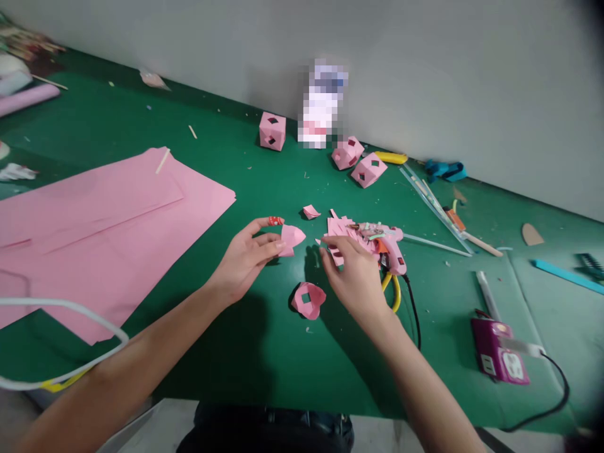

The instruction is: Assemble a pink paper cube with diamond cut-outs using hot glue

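My left hand [250,255] pinches a folded pink paper piece [292,239] with a pointed, petal-like end. A red patterned wrap covers one of its fingertips. Across from it, my right hand [353,267] has its fingers drawn together, with a tiny pink paper scrap [318,241] at their tips. Behind that hand, fringed pink paper strips [336,225] lie partly hidden, next to a pink glue gun [392,246]. Between the hands sits a small folded pink paper bit [311,212]. Closer to me rests an open pink paper shape [309,302] with a square hole.
Large pink paper sheets [141,189] cover the left. Several cut-out pink paper boxes [272,132] stand near a blurred upright screen [323,104]. Yellow-handled scissors [396,292] lie partly under the glue gun. At right are a purple power box [500,352] and its cable.
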Demonstrator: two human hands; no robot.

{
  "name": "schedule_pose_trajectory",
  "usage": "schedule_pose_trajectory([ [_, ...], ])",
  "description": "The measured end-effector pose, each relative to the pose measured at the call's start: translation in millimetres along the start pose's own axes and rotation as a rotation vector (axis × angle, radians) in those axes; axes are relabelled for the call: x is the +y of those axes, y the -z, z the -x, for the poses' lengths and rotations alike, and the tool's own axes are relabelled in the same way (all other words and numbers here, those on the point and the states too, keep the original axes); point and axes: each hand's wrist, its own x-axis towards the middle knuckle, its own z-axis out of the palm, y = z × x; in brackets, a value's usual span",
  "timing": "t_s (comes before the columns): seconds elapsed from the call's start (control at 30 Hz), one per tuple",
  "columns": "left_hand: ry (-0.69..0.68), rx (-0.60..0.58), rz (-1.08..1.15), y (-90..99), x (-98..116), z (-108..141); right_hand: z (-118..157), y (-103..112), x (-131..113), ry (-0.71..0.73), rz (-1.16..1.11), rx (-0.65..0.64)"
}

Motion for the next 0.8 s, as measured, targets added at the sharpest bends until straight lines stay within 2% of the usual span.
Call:
schedule_pose_trajectory([
  [0.07,-0.007,0.011,0.019,1.3,0,-1,-21,-3,0,0.072,0.193,0.020],
  [0.17,-0.021,0.015,0.033,3.3,-1,-2,-54,-15,3,0.124,0.389,-0.051],
  [0.27,-0.033,0.002,0.054,4.9,-3,-3,-76,-28,9,0.138,0.459,-0.121],
  [0.33,-0.029,-0.006,0.066,5.0,-3,-4,-81,-34,12,0.128,0.443,-0.121],
  [0.5,0.001,-0.001,0.058,2.9,1,-2,-76,-26,12,0.082,0.194,-0.087],
  [0.7,-0.004,-0.004,0.069,3.8,0,-3,-65,-13,8,-0.140,-0.224,-0.173],
  [0.8,-0.004,-0.016,0.093,5.3,-1,-3,-55,-10,7,-0.208,-0.488,-0.162],
])
